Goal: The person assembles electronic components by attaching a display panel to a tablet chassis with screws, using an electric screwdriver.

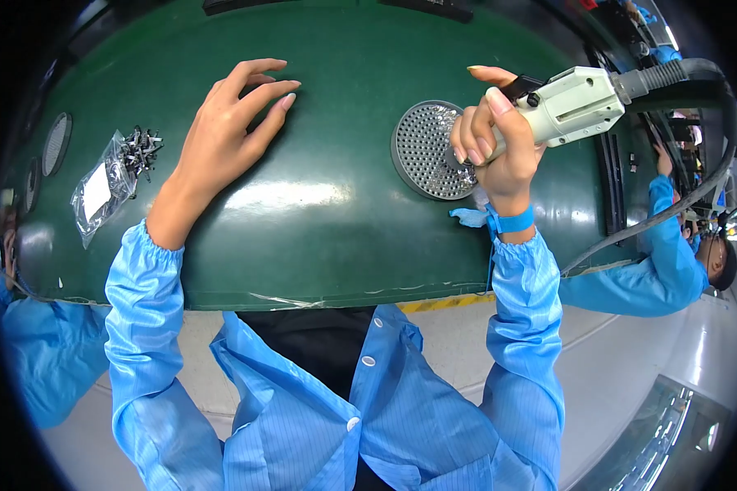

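Observation:
My right hand (499, 135) is wrapped round a pale electric screwdriver (585, 106). Its ribbed cable sleeve points to the right, and the thumb lies along the grip. The working end is mostly hidden by my fingers, above a round, dark-rimmed perforated tray (411, 155). Small shiny pieces lie on the tray's right side, too small to name. At the left, my left hand (241, 114) is over the green table with nothing in it, its fingers loosely curved and apart. The nearest things to it are a pile of small black and metal parts (142, 151) and a clear plastic bag (104, 196) with a white label.
Two more round, dark-rimmed pieces, one a mesh disc (56, 145), lie at the far left of the green table (336, 254). A thick grey cable (696, 192) loops down on the right. Dark strips (611, 180) lie near the right edge. People in blue sleeves (630, 286) sit at both sides.

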`<state>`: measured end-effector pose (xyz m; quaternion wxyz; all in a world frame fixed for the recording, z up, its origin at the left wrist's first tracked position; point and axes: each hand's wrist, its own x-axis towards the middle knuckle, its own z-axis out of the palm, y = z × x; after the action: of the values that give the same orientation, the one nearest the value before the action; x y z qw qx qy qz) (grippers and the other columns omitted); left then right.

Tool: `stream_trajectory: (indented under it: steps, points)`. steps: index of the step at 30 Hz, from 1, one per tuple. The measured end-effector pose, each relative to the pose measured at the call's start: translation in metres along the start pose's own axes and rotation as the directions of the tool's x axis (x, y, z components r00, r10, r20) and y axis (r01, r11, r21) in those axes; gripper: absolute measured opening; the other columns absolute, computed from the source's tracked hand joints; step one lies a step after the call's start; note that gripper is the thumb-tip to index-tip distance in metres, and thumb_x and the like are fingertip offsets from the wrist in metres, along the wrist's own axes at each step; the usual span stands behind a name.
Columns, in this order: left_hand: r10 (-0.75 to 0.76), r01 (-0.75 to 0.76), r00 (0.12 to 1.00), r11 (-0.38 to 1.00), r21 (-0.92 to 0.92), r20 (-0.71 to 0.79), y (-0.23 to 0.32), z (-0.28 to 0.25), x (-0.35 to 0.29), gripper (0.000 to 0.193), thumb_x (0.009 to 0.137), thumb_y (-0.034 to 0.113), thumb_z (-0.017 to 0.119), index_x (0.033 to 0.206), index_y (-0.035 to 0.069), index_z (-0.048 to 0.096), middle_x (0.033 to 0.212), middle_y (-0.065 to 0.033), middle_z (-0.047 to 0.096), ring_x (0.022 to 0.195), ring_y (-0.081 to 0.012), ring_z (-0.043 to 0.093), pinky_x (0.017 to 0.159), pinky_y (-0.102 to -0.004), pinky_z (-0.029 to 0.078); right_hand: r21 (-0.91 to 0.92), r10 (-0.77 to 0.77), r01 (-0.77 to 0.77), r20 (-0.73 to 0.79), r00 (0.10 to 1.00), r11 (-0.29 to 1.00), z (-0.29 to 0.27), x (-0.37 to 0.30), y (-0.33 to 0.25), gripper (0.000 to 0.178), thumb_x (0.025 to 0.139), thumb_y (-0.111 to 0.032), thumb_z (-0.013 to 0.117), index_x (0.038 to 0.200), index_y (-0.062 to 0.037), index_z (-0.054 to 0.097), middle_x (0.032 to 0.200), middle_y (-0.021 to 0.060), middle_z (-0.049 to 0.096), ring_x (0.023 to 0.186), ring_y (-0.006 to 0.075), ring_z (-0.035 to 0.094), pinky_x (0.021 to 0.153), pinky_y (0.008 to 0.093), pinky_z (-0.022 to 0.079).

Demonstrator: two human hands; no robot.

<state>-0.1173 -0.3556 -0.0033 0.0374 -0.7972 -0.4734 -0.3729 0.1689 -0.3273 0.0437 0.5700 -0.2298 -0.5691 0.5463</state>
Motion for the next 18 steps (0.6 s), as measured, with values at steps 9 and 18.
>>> stream_trajectory:
  steps: [9, 18]
  points:
    - [-0.281, 0.286, 0.956, 0.956, -0.064, 0.081, -0.015, -0.001, 0.033, 0.013, 0.092, 0.014, 0.060, 0.094, 0.002, 0.065, 0.093, -0.0109, 0.064, 0.078, -0.0303, 0.064, 0.074, -0.0369, 0.051, 0.043, -0.044, 0.044, -0.004, 0.999, 0.998, 0.008, 0.006, -0.017, 0.030, 0.091, -0.008, 0.053, 0.113, 0.0122, 0.054, 0.051, 0.0017, 0.040, 0.040, 0.0107, 0.039, 0.041, 0.0279, 0.039]
    - [-0.621, 0.629, 0.777, 0.775, -0.069, 0.109, -0.071, 0.079, 0.189, 0.074, 0.081, 0.055, 0.065, 0.121, -0.006, 0.052, 0.118, -0.0267, 0.059, 0.110, -0.0394, 0.059, 0.092, -0.0456, 0.048, 0.074, -0.028, 0.028, -0.002, 1.000, 0.997, -0.001, 0.011, -0.008, 0.027, 0.093, -0.007, 0.050, 0.115, 0.0072, 0.051, 0.053, 0.0002, 0.039, 0.041, 0.0088, 0.037, 0.042, 0.0262, 0.038]
